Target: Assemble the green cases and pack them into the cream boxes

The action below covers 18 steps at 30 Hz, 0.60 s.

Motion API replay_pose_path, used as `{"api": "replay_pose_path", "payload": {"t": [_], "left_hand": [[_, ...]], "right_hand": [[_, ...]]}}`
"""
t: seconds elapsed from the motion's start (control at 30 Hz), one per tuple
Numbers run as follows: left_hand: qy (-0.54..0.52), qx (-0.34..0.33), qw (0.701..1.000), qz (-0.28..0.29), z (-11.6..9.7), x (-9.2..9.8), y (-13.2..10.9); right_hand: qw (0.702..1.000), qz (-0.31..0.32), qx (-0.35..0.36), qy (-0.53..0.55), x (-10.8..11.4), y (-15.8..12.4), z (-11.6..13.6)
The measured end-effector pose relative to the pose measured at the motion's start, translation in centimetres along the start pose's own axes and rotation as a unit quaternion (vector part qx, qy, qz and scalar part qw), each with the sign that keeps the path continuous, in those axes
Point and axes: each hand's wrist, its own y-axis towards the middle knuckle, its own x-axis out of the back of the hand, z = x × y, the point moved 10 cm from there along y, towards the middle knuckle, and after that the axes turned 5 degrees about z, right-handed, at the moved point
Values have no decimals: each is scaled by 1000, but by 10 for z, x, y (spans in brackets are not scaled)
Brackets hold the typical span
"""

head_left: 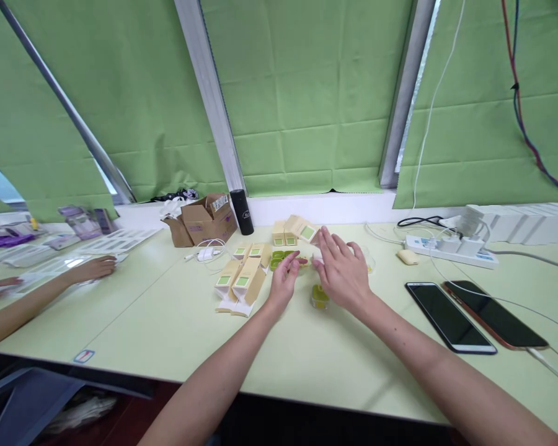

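While reaching over a pale green tabletop [167, 322], seen with fingers of the left hand [284, 282] narrowed beside a small item between the hands, grip impossible to tell, and right hand [341, 272] palm down, fingers spread wide, holding nothing. Pictured partly under the right hand: a clear tub [320, 297] with green contents, standing on the tabletop near more green tubs [279, 257]. Flanked by tan cartons [242, 282] on the left, two phones [449, 317] well apart on the right and a co-worker's hand [93, 268] at far left.
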Motion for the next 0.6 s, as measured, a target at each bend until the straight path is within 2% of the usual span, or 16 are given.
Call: {"api": "replay_pose_path", "payload": {"t": [0.13, 0.3, 0.37, 0.47, 0.6], "left_hand": [[-55, 24, 998, -7, 10, 2, 4], [-98, 48, 994, -13, 17, 4, 6], [-119, 48, 992, -6, 15, 2, 6], [-141, 50, 989, 5, 11, -3, 5], [-153, 31, 988, 8, 4, -5, 4]], "right_hand": [[996, -52, 68, 28, 14, -29, 26], [985, -105, 130, 43, 17, -46, 36], [976, -146, 145, 68, 23, -49, 33], [964, -198, 130, 122, 31, -52, 18], [951, -222, 99, 189, 39, -52, -3]]}}
